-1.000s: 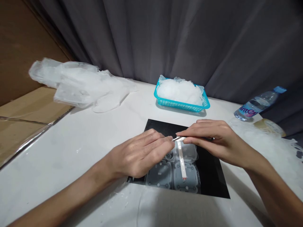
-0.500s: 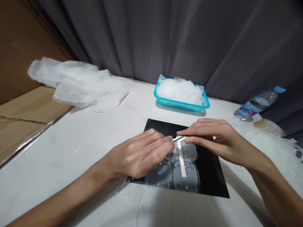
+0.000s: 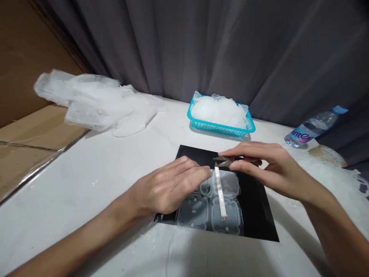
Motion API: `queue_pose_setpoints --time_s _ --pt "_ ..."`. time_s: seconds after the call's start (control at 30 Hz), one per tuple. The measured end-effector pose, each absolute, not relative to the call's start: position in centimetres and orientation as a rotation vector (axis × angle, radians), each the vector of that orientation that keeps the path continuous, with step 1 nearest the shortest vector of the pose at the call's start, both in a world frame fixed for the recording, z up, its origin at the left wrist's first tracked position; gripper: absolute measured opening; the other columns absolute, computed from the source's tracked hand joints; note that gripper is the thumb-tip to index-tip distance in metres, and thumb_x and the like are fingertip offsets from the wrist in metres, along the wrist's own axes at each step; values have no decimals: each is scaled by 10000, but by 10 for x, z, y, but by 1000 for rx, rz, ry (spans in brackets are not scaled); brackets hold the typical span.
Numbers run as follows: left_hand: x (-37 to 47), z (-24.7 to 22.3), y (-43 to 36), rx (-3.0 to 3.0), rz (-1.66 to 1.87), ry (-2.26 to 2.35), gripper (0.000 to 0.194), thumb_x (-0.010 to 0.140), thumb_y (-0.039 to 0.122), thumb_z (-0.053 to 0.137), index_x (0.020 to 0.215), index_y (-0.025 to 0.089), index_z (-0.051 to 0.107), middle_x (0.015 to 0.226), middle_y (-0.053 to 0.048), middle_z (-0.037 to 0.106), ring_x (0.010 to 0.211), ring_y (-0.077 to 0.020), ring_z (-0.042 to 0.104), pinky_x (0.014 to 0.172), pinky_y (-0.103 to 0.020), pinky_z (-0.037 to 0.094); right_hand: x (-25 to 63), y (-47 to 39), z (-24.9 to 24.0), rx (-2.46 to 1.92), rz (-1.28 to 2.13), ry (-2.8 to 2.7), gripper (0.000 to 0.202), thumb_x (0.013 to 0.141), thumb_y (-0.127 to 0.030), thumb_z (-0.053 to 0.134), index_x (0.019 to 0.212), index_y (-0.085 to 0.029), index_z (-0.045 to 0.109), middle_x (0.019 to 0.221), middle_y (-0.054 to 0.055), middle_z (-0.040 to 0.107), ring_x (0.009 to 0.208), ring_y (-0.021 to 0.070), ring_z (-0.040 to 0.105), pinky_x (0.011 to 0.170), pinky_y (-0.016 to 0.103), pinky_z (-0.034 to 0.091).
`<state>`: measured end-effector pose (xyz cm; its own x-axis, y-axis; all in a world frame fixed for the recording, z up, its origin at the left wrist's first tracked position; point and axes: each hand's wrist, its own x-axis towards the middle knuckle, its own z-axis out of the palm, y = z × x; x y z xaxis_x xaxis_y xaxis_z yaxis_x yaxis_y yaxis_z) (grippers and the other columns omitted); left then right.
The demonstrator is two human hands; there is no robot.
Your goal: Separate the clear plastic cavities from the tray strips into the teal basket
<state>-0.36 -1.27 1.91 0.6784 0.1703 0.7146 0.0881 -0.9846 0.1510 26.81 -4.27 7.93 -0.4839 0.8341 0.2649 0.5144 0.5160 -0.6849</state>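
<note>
My right hand (image 3: 259, 159) is closed on a small metal snipping tool (image 3: 225, 161), its two pointed blades spread apart to the left. Just below the blade tips lies a narrow white strip (image 3: 220, 192) with a reddish lower end. It rests over translucent grey plastic pieces (image 3: 227, 215) on a black sheet (image 3: 256, 211). My left hand (image 3: 173, 184) lies over the left part of the sheet, fingers pressed together and pointing right, fingertips beside the strip's top. Whatever its fingertips hold is hidden.
A blue basket (image 3: 221, 129) of white translucent pieces stands at the back. Clear plastic bags (image 3: 103, 104) lie back left, near cardboard (image 3: 34, 123). At the right are a water bottle (image 3: 314, 129), a yellowish round item (image 3: 328, 154) and a white translucent pile (image 3: 340, 192).
The blades in my right hand have opened and drawn slightly right, away from my left fingertips. The whitish piece between my hands no longer shows there. My left hand has barely moved.
</note>
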Motion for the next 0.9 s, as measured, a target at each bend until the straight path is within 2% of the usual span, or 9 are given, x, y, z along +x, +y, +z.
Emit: queue_pose_setpoints --time_s 0.1,0.23,0.4,0.5,0.6,0.7,0.8,0.9 --pt "-3 17 -15 2615 1135 361 312 987 40 608 1293 98 616 1019 -132 767 849 -184 738 745 -299 628 268 -44 80 -1109 801 -2141 241 1003 -341 667 1210 -242 738 1127 38 760 891 156 696 710 236 547" --pt "-1 19 -19 2464 1151 465 270 1001 74 610 1259 151 634 996 -80 768 848 -166 751 744 -281 645 267 -42 75 -978 853 -2260 360 910 -381 790 1246 -263 740 939 10 732 814 141 650 732 251 523" --pt "-1 18 -18 2409 1181 448 252 987 105 654 1235 143 637 1029 -99 779 846 -175 757 694 -266 659 268 -40 71 -881 848 -2357 422 936 -359 767 1348 -302 696 827 -17 701 745 122 618 725 260 487" --pt "-2 16 -16 2410 1159 437 283 984 100 663 1262 140 632 1056 -111 784 850 -183 765 709 -275 666 269 -39 72 -927 814 -2360 347 948 -369 752 1283 -281 735 802 -16 702 731 121 622 703 250 478" --pt "-2 14 -16 2406 1152 439 338 980 101 672 1304 178 614 1083 -106 789 855 -193 763 709 -289 668 271 -40 76 -1051 776 -2343 308 938 -439 749 1185 -257 771 855 3 729 758 135 644 702 252 484" --pt "-2 14 -17 2389 1207 413 431 940 73 721 1328 203 586 1094 -94 796 853 -186 755 714 -290 662 278 -40 82 -1160 707 -2343 339 949 -498 714 1192 -266 757 966 17 757 828 160 679 745 266 503" --pt "-1 16 -19 2399 1181 415 443 917 29 731 1317 173 608 1102 -101 797 860 -175 759 749 -285 653 291 -34 81 -1340 497 -2354 306 1038 -481 578 1220 -278 716 1108 29 759 953 196 701 789 290 495" --pt "1 18 -20 2361 1229 343 467 914 16 721 1340 169 604 1128 -112 797 895 -183 774 774 -282 660 310 -21 67 -1615 212 -2391 302 1077 -460 485 1150 -247 685 1063 51 761 917 237 703 722 310 444"
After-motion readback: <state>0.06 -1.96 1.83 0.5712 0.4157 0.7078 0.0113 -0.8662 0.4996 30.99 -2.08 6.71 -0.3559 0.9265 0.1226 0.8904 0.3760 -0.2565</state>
